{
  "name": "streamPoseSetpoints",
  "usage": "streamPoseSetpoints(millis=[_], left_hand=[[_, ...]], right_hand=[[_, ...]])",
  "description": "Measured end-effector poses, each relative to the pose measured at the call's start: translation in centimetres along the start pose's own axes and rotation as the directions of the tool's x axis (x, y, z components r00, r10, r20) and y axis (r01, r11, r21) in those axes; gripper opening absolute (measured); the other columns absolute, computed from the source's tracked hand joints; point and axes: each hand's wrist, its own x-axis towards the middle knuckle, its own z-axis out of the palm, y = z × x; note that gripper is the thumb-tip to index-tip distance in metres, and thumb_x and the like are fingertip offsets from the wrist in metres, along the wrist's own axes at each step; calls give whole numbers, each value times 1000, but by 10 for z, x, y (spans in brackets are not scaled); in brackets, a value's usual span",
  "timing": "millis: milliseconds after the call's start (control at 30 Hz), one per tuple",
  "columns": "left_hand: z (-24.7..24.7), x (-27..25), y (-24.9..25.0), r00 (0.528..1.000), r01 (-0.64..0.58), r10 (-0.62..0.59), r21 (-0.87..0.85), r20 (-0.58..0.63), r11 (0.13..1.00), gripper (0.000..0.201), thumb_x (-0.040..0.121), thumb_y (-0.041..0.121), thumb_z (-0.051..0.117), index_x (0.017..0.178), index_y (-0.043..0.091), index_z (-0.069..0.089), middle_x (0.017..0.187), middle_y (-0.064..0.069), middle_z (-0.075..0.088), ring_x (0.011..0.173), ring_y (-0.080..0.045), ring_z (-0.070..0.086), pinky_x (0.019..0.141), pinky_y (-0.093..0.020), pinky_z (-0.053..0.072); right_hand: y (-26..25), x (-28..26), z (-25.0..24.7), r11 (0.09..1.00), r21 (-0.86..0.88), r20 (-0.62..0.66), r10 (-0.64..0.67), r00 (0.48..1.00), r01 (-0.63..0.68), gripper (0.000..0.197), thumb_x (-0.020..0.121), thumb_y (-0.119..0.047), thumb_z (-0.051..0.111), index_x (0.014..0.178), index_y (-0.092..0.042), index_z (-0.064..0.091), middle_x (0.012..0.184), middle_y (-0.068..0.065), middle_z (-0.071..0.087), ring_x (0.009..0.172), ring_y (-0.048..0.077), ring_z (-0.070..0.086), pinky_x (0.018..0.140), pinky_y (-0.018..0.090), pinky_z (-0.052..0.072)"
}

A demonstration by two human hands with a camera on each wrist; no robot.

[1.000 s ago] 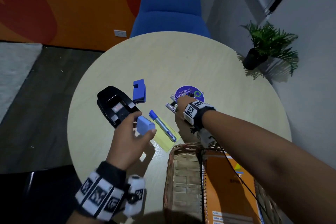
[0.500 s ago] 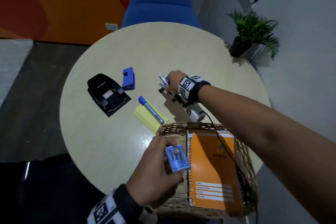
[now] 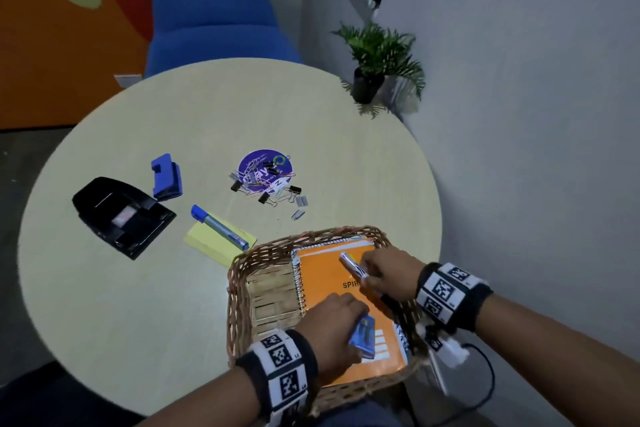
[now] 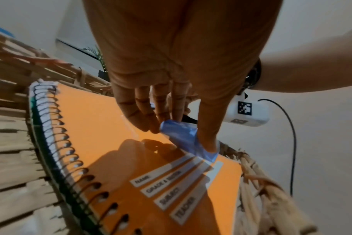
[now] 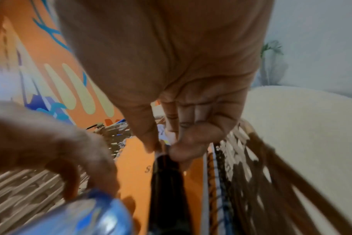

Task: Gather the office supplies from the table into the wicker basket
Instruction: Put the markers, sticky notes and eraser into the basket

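Observation:
The wicker basket [image 3: 242,291] sits at the table's near right edge with an orange spiral notebook [image 3: 325,284] lying in it. My left hand [image 3: 356,326] pinches a small blue box [image 3: 363,336] between thumb and fingers just above the notebook's label lines; in the left wrist view the box [image 4: 181,135] nearly touches the cover [image 4: 103,135]. My right hand [image 3: 363,276] grips a white marker [image 3: 350,263] with a black end over the notebook's upper half; the right wrist view shows thumb and fingers closed round its dark end [image 5: 167,173].
On the round table [image 3: 173,305] lie a black hole punch [image 3: 121,215], a blue stapler [image 3: 166,177], a blue marker [image 3: 220,227] on yellow sticky notes [image 3: 211,246], and a purple disc [image 3: 263,166] among several clips. A blue chair [image 3: 211,28] and a potted plant [image 3: 377,66] stand beyond.
Both hands have moved back over the basket. The left hand has lowered the blue box onto the notebook, and the right hand has brought the marker from the clip pile.

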Motion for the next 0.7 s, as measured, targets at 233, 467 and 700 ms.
streamPoseSetpoints(millis=[233,467,700], left_hand=[[-9,13,-5,976,217,-218,33,8,976,74,68,40,79,124,11,41,122,-9,43,104,-33,53,80,-40,45],[-71,-47,-45,925,259,-316,-259,-210,931,71,71,48,74,131,21,47,127,1,54,114,-16,53,95,-30,44],[-153,-70,-166,698,426,-497,-259,-516,867,27,87,23,63,113,15,61,104,-2,66,86,-21,64,78,-31,49]], right_hand=[[4,-3,34,984,124,-75,137,988,-127,27,80,-36,65,71,-24,43,81,1,56,79,23,55,67,31,40],[0,-13,9,982,75,-103,181,978,-174,34,74,-45,71,86,-19,52,90,3,63,83,22,59,68,32,45],[-70,5,-61,997,-82,-305,-24,952,-1,43,81,-53,62,111,-22,55,96,4,68,90,25,63,70,32,48]])
